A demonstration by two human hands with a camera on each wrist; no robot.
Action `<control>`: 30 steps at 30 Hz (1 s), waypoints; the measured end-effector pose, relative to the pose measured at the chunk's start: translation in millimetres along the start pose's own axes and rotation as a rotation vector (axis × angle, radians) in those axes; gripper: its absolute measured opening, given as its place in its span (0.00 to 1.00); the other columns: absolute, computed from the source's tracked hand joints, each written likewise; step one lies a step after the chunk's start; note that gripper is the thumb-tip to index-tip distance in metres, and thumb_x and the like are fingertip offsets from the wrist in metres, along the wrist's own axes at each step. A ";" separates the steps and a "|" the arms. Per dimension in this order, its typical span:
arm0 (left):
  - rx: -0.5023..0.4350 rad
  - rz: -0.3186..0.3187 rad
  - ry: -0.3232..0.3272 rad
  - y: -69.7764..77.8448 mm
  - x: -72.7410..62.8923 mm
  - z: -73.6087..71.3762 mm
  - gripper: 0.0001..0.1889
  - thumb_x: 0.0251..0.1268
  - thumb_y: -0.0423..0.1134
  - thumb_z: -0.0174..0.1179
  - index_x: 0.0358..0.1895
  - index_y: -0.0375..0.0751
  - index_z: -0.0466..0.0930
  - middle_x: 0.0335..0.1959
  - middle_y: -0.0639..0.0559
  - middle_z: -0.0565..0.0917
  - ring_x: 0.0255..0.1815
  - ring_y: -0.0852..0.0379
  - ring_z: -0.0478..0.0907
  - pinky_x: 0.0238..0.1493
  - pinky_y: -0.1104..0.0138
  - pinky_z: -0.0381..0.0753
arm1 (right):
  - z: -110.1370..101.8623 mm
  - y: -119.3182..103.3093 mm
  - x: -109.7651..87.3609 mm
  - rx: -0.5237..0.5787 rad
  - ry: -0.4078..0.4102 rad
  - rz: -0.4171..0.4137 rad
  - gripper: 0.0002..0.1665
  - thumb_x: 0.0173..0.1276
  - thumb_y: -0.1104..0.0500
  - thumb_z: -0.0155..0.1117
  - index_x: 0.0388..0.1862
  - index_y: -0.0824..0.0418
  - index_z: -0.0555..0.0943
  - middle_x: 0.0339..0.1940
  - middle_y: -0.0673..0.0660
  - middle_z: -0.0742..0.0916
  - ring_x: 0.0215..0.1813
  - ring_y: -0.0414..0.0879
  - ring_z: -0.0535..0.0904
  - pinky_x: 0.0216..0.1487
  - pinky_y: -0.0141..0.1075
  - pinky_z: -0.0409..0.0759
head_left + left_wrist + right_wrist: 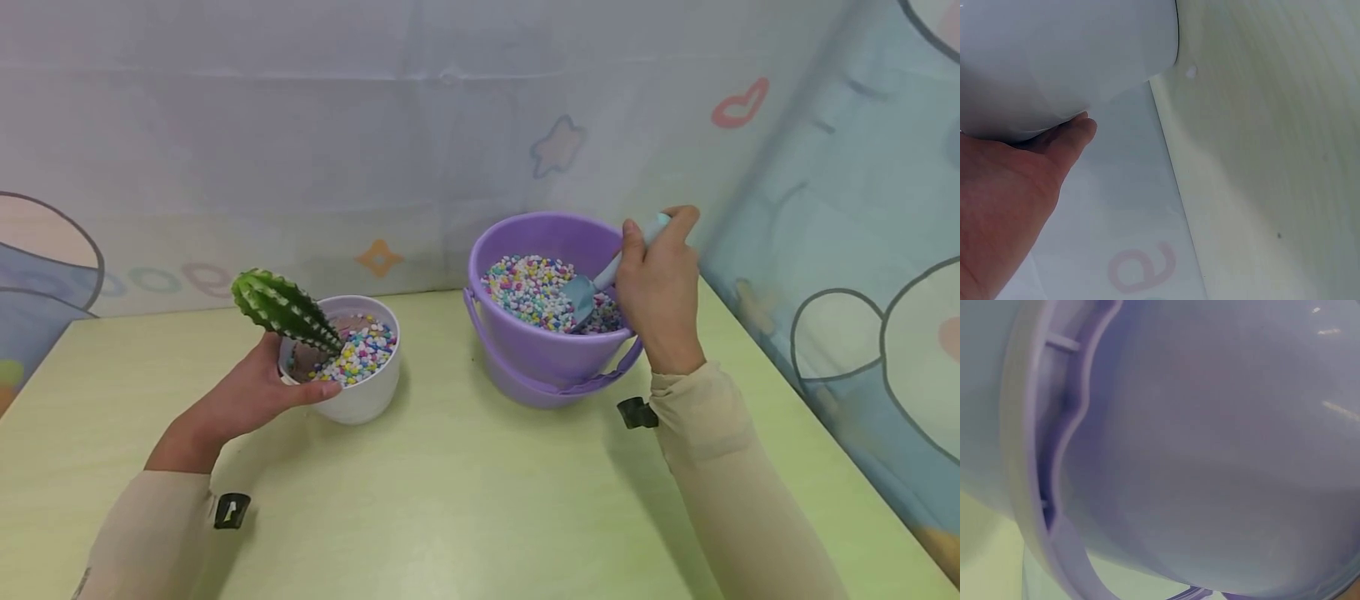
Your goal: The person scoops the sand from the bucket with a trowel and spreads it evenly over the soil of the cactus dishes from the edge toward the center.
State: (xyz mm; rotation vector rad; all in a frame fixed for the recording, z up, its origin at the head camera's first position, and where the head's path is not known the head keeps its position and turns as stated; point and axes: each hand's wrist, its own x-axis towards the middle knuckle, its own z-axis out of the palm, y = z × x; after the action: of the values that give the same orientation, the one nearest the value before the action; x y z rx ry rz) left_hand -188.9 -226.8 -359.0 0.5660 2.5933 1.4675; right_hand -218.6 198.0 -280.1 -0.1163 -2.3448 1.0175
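My left hand [247, 387] grips a white pot [358, 402] at its left side, thumb lying along the near rim. A green toy-like cactus [283, 310] leans left in the pot, with small multicoloured pebbles [369, 350] on its right side and a brownish surface behind. In the left wrist view, fingers [1072, 136] press against the pot's wall. To the right, a purple bucket [536, 367] holds more coloured pebbles [517, 283]. My right hand [663, 287] holds a light blue toy shovel [579, 296] by its handle, its blade dipped among the bucket's pebbles.
Both containers stand on a pale green-yellow table [465, 500] near a printed backdrop [300, 150]. The bucket's carrying handle [1072, 403] hangs down across its near side. A second printed sheet [862, 250] borders the table on the right.
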 end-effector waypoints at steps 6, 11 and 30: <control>0.005 -0.005 -0.003 2.0 1.9 0.8 0.44 0.61 0.41 0.70 0.74 0.38 0.51 0.64 0.40 0.69 0.64 0.46 0.65 0.60 0.51 0.63 | -1.8 2.3 -0.8 -0.006 0.007 0.005 0.29 0.78 0.41 0.39 0.62 0.64 0.55 0.28 0.63 0.79 0.24 0.58 0.78 0.26 0.47 0.74; -0.001 -0.004 0.003 1.9 1.0 -0.4 0.44 0.60 0.40 0.70 0.74 0.37 0.51 0.65 0.39 0.68 0.66 0.45 0.63 0.62 0.46 0.60 | -0.3 2.7 -0.7 0.008 0.002 0.011 0.29 0.78 0.42 0.40 0.62 0.64 0.56 0.28 0.63 0.79 0.25 0.58 0.79 0.27 0.46 0.74; 0.016 -0.002 0.002 0.7 0.0 -0.8 0.39 0.62 0.40 0.69 0.71 0.37 0.56 0.60 0.42 0.74 0.60 0.49 0.68 0.57 0.61 0.67 | 0.8 -0.4 0.1 0.006 0.006 0.006 0.29 0.78 0.42 0.41 0.61 0.64 0.56 0.28 0.62 0.79 0.26 0.57 0.79 0.27 0.45 0.74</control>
State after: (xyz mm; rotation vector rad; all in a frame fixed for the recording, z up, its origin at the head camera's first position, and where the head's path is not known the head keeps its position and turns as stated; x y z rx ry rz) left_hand -188.9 -227.1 -358.0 0.5639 2.6084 1.4482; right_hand -219.1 197.2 -280.3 -0.1243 -2.3374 1.0252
